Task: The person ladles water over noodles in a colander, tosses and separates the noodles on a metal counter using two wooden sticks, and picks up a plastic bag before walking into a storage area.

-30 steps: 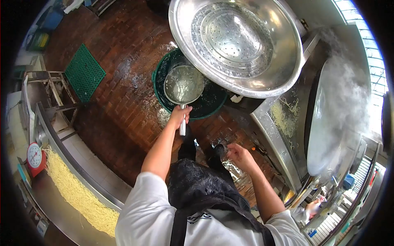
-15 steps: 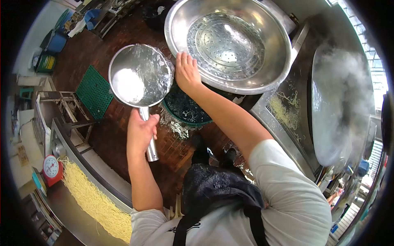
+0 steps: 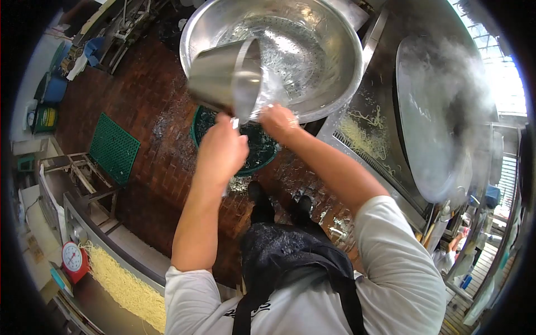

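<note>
My left hand (image 3: 220, 146) is closed round the handle of a large metal dipper (image 3: 215, 78). The dipper is tipped on its side over the left part of a wide metal basin (image 3: 341, 92), its mouth facing right. A clear, blurred stream of water (image 3: 272, 89) falls from it into the basin, whose bottom looks perforated. My right hand (image 3: 280, 124) is at the basin's near rim, close to the stream; motion smears its fingers. Below the basin stands a dark green tub (image 3: 259, 153), partly hidden by my hands.
To the right, a large steaming wok (image 3: 430, 123) sits beside a metal ledge with scattered noodles (image 3: 365, 134). A heap of yellow noodles (image 3: 125, 285) lies at lower left by a red scale (image 3: 73, 259). A green mat (image 3: 114, 148) covers some of the wet brick floor (image 3: 162, 206).
The dipper has gone from upright, full of water, to tipped over the basin and pouring. My right hand has shifted along the near rim toward the stream. The view has shifted too.
</note>
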{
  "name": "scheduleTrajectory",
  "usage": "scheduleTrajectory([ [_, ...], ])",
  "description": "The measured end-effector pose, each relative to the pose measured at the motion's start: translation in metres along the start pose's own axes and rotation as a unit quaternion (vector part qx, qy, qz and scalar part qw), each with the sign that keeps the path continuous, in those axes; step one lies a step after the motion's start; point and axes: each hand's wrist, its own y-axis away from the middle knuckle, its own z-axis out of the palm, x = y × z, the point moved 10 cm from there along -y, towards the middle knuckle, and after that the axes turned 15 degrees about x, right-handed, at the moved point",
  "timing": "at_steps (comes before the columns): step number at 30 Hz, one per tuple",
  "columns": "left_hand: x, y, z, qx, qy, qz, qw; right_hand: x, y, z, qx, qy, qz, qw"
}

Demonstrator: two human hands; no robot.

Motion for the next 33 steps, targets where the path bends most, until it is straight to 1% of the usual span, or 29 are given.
scheduleTrajectory([
  [2, 0.024, -0.014, 0.035, 0.023, 0.004, 0.08, 0.997, 0.06, 0.03, 0.006, -0.008, -0.087, -0.016, 0.996],
  [3, 0.047, -0.018, 0.041, 0.043, 0.008, 0.154, 0.987, 0.098, 0.043, 0.003, -0.005, -0.081, 0.007, 0.997],
  [4, 0.069, -0.019, 0.047, 0.063, 0.01, 0.226, 0.972, 0.151, 0.054, 0.023, -0.057, -0.044, 0.03, 0.997],
  [6, 0.083, -0.045, 0.065, 0.087, 0.052, 0.159, 0.982, 0.234, 0.069, -0.006, -0.035, 0.059, -0.001, 0.998],
  [7, 0.092, -0.051, 0.062, 0.113, 0.063, 0.156, 0.979, 0.271, 0.076, -0.023, 0.042, 0.145, -0.004, 0.989],
  [8, 0.097, -0.057, 0.055, 0.142, 0.075, 0.154, 0.975, 0.281, 0.075, -0.031, 0.064, 0.2, 0.003, 0.978],
  [9, 0.093, -0.064, 0.056, 0.132, 0.054, 0.138, 0.98, 0.284, 0.073, -0.045, 0.083, 0.254, 0.012, 0.963],
  [11, 0.067, -0.062, 0.038, 0.153, 0.113, 0.127, 0.973, 0.281, 0.078, -0.031, 0.008, 0.296, 0.056, 0.953],
  [12, 0.049, -0.058, 0.027, 0.163, 0.143, 0.122, 0.969, 0.272, 0.082, -0.026, 0.052, 0.259, 0.072, 0.962],
  [13, 0.021, -0.052, 0.02, 0.155, 0.145, 0.086, 0.974, 0.248, 0.085, -0.028, 0.023, 0.253, 0.117, 0.96],
  [14, -0.009, -0.044, 0.01, 0.151, 0.147, 0.049, 0.976, 0.239, 0.096, 0.006, 0.068, 0.211, 0.104, 0.97],
  [15, -0.037, -0.029, -0.008, 0.173, 0.16, -0.014, 0.972, 0.186, 0.086, 0.003, 0.025, 0.177, 0.118, 0.977],
  [16, -0.066, -0.013, -0.024, 0.193, 0.171, -0.073, 0.963, 0.135, 0.078, 0.004, 0.111, 0.175, 0.092, 0.974],
  [17, -0.1, 0.004, -0.028, 0.218, 0.165, -0.09, 0.958, 0.081, 0.056, -0.016, 0.062, -0.009, 0.137, 0.989],
  [18, -0.137, 0.021, -0.024, 0.242, 0.158, -0.107, 0.951, 0.04, 0.033, -0.006, 0.044, -0.022, 0.164, 0.985],
  [19, -0.179, 0.036, -0.013, 0.235, 0.161, -0.183, 0.941, -0.001, 0.011, -0.009, 0.074, -0.061, 0.146, 0.985],
  [20, -0.216, 0.056, 0.002, 0.224, 0.161, -0.261, 0.925, -0.035, -0.014, -0.025, 0.122, -0.073, 0.111, 0.984],
  [21, -0.234, 0.069, 0.014, 0.209, 0.147, -0.283, 0.924, -0.054, -0.036, -0.028, 0.171, -0.086, 0.102, 0.976],
  [22, -0.25, 0.078, 0.026, 0.194, 0.135, -0.302, 0.924, -0.062, -0.056, -0.026, 0.177, -0.122, 0.109, 0.971],
  [24, -0.281, 0.09, 0.067, 0.152, 0.131, -0.315, 0.928, -0.065, -0.072, -0.018, 0.133, -0.148, 0.1, 0.975],
  [25, -0.284, 0.088, 0.085, 0.131, 0.108, -0.286, 0.943, -0.06, -0.062, -0.01, 0.068, -0.164, 0.097, 0.979],
  [26, -0.284, 0.087, 0.102, 0.111, 0.086, -0.258, 0.956, -0.045, -0.045, -0.004, 0.002, -0.179, 0.093, 0.979],
  [28, -0.289, 0.083, 0.142, 0.061, 0.05, -0.248, 0.966, 0.027, 0.009, 0.021, 0.003, -0.109, 0.066, 0.992],
  [29, -0.296, 0.08, 0.162, 0.076, 0.025, -0.221, 0.972, 0.075, 0.037, 0.016, -0.092, -0.035, 0.114, 0.989],
  [30, -0.295, 0.076, 0.176, 0.024, 0.003, -0.24, 0.97, 0.127, 0.055, 0.008, -0.061, 0.038, 0.074, 0.995],
  [31, -0.29, 0.069, 0.186, 0.008, -0.008, -0.229, 0.973, 0.163, 0.065, -0.022, -0.132, 0.117, 0.073, 0.982],
  [32, -0.285, 0.067, 0.195, -0.013, -0.021, -0.215, 0.976, 0.209, 0.089, -0.036, 0.153, 0.296, -0.053, 0.941],
  [33, -0.29, 0.064, 0.21, -0.02, -0.041, -0.225, 0.973, 0.234, 0.092, -0.053, 0.114, 0.265, 0.016, 0.958],
])
